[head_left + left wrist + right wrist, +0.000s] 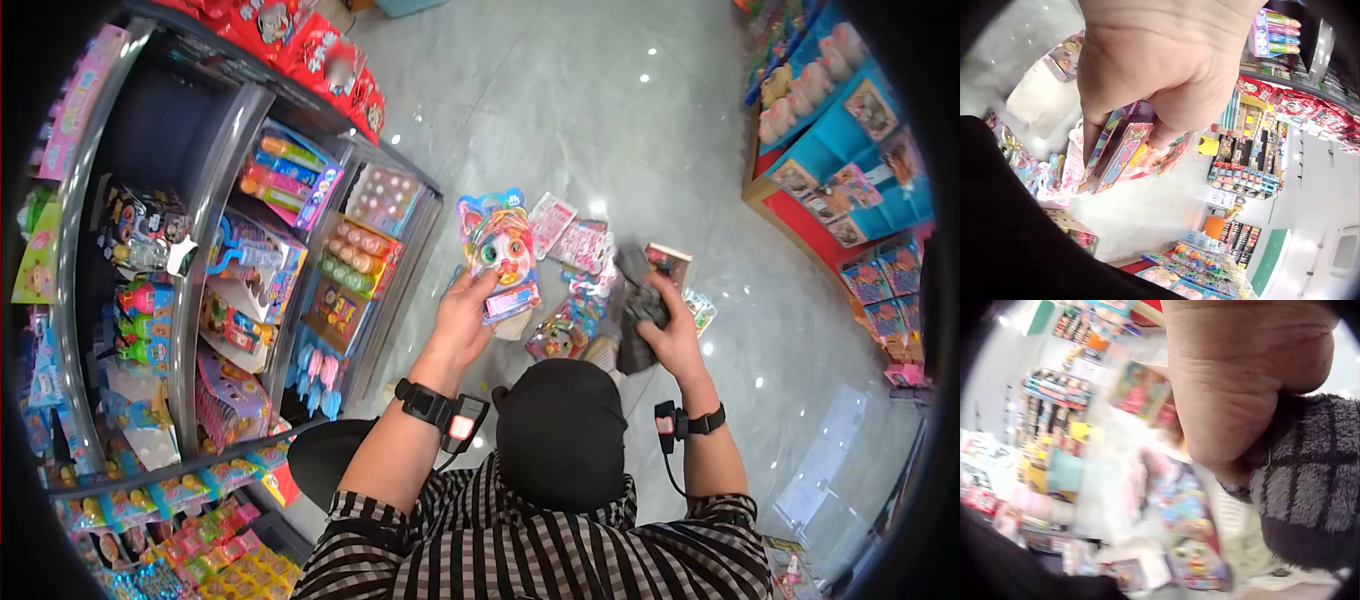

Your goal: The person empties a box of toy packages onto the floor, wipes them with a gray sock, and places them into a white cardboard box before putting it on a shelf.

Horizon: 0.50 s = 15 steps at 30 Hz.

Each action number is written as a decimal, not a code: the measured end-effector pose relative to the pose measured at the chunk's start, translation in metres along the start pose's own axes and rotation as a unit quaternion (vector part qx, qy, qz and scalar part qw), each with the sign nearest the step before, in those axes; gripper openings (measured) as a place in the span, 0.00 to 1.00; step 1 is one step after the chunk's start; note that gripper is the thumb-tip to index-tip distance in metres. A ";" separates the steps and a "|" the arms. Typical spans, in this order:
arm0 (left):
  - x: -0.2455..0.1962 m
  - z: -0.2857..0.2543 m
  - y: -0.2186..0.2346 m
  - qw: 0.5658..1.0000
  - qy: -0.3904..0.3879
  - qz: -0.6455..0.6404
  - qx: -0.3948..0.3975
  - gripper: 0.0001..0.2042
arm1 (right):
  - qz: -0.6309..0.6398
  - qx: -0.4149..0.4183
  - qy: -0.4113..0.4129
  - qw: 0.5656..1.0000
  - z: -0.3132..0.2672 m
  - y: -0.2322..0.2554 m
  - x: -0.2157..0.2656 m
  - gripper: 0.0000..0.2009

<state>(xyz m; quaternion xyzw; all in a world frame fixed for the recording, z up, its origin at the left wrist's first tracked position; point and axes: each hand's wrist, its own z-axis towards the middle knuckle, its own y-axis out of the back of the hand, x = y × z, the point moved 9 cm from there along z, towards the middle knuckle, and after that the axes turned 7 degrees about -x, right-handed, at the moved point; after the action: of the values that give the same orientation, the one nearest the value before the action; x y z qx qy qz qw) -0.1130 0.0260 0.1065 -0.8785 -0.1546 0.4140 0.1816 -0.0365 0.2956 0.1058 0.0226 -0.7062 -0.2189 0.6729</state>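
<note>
My left hand (463, 318) grips the lower part of a colourful carded toy package (505, 240) with a cartoon animal face on it. The left wrist view shows this package (1125, 153) edge-on, between thumb and fingers. On the other side, my right hand (676, 338) holds a bunched dark grey cloth (632, 315). Up close in the right wrist view, the cloth (1310, 469) looks like a fluffy checked towel, with its upper part under the palm. Below and between the hands, pink packages (580, 245) and a multicoloured toy package (562, 328) lie on the floor.
A shelf unit (190, 370) full of boxed toys and sweets stands close on the left, red bags (300, 55) on top. A small box (668, 262) sits beyond the cloth. At the right stands a blue display (830, 150). Grey shiny floor (560, 110) stretches ahead.
</note>
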 end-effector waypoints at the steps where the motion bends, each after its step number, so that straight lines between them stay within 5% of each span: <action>1: -0.005 -0.003 -0.019 1.000 -0.005 0.001 0.015 0.16 | 0.004 0.019 0.055 0.998 0.015 -0.003 0.054 0.28; 4: -0.010 -0.023 -0.080 0.999 0.005 -0.020 0.038 0.17 | -0.045 0.041 0.303 0.951 0.021 -0.044 0.166 0.26; 8: -0.031 -0.032 -0.095 0.992 -0.047 -0.058 0.100 0.17 | -0.128 -0.039 0.321 0.938 0.037 -0.051 0.187 0.17; 10: -0.044 -0.045 -0.095 0.992 -0.051 -0.044 0.102 0.17 | -0.177 -0.095 0.190 0.961 0.054 -0.029 0.150 0.15; 14: -0.054 -0.052 -0.086 0.991 -0.102 0.033 0.076 0.16 | -0.037 -0.216 0.138 0.966 0.064 0.025 0.134 0.16; 15: -0.053 -0.054 -0.085 0.987 -0.125 0.079 0.062 0.15 | -0.025 -0.193 0.210 0.958 0.051 0.026 0.176 0.16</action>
<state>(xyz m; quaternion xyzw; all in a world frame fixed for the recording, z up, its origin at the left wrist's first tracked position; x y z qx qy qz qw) -0.1135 0.0684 0.2123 -0.8163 -0.0801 0.5422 0.1822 -0.0954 0.2757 0.2801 -0.0452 -0.4923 -0.3581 0.7921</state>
